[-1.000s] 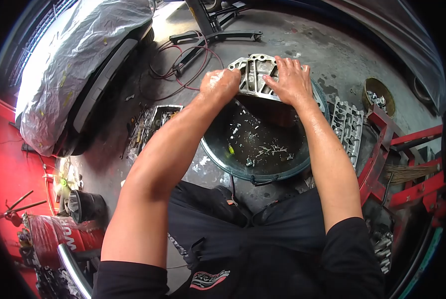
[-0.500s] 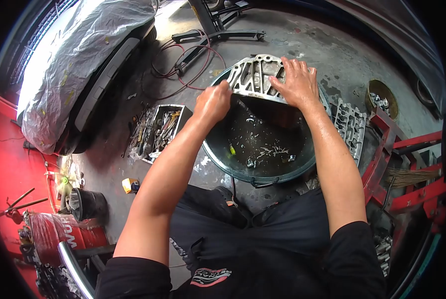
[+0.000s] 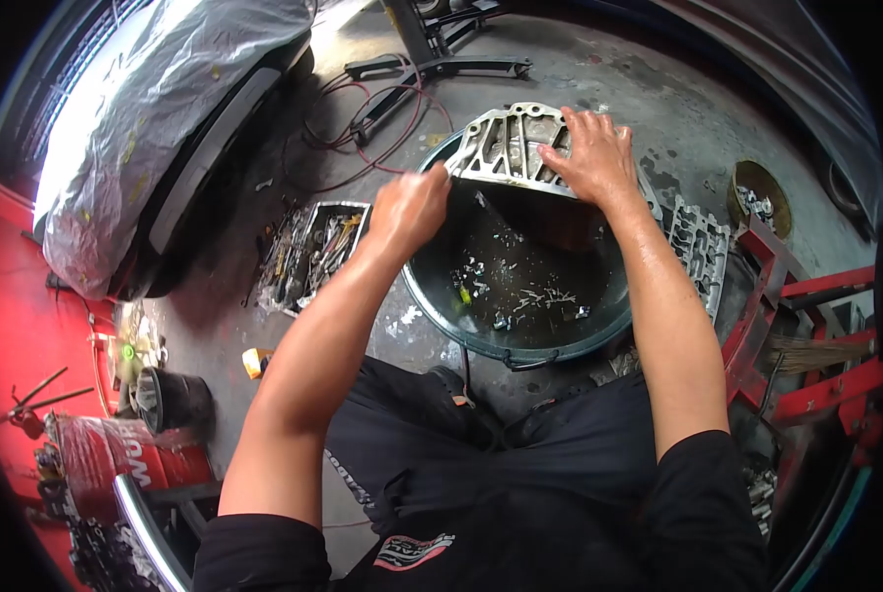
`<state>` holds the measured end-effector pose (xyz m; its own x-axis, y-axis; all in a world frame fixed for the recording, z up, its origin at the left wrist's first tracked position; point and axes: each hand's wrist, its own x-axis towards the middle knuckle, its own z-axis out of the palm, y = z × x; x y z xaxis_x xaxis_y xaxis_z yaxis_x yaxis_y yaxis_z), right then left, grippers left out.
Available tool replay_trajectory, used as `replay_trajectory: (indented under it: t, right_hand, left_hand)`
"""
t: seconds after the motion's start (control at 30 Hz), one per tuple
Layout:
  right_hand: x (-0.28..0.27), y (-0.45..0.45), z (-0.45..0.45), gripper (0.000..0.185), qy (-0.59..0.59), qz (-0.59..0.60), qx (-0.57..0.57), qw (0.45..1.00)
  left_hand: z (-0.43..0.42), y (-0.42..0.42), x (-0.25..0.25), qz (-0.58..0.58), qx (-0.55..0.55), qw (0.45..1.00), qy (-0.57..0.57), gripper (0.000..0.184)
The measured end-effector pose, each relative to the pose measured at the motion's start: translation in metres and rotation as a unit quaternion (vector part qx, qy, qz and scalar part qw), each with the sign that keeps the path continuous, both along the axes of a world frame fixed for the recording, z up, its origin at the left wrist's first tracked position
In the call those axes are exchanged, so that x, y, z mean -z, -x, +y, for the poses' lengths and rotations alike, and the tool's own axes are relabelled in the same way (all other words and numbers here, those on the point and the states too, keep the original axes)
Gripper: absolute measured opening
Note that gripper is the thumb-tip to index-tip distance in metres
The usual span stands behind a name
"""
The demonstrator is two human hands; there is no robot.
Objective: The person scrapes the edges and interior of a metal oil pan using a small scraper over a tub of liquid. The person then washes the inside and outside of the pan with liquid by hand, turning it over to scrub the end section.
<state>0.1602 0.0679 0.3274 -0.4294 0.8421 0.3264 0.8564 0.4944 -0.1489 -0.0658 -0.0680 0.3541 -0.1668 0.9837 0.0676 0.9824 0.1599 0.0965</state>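
A ribbed, cast-metal engine cover is held tilted over the far rim of a dark round tub. My right hand grips its right side, thumb on the ribbed face and fingers over the top edge. Beside the cover's left edge is my left hand, closed into a fist and a little blurred; whatever it holds, if anything, is hidden. Dark liquid fills the tub below, with small metal parts and a yellow-green piece in it.
To the left lies a tray of tools. A cylinder-head-like casting rests right of the tub, near a red metal frame and a bucket of parts. A covered car stands at left; a red hose loops behind.
My left hand has shifted slightly left, away from the cover's edge. My right hand keeps its grip, and the view has shifted a little.
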Motion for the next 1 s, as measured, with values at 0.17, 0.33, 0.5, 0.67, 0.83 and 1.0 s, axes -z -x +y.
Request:
replay_trajectory:
  t: [0.17, 0.33, 0.5, 0.67, 0.83, 1.0]
  right_hand:
    - [0.005, -0.008, 0.008, 0.074, -0.002, 0.025, -0.001, 1.0]
    - [-0.001, 0.003, -0.008, 0.075, -0.011, 0.007, -0.02, 1.0]
    - [0.004, -0.012, -0.014, 0.074, -0.026, 0.024, -0.019, 0.999]
    - [0.002, -0.012, -0.012, 0.074, 0.005, 0.046, -0.008, 0.999]
    - [-0.003, 0.007, -0.011, 0.073, -0.001, 0.033, -0.007, 0.999]
    - [0.005, -0.009, -0.008, 0.072, -0.016, 0.056, -0.006, 0.998]
  left_hand:
    - [-0.013, 0.005, 0.008, -0.006, 0.019, 1.0, -0.015, 0.019]
    - [-0.034, -0.021, 0.005, -0.022, -0.032, 0.996, -0.077, 0.017]
    - [0.031, -0.058, 0.005, -0.09, -0.062, 0.992, -0.063, 0.028]
    - [-0.005, -0.058, -0.004, -0.031, -0.016, 0.999, -0.003, 0.027]
    - [0.022, -0.068, -0.033, -0.056, -0.055, 0.996, -0.035, 0.025]
    - [0.038, -0.078, -0.012, -0.104, -0.041, 0.994, -0.001, 0.027]
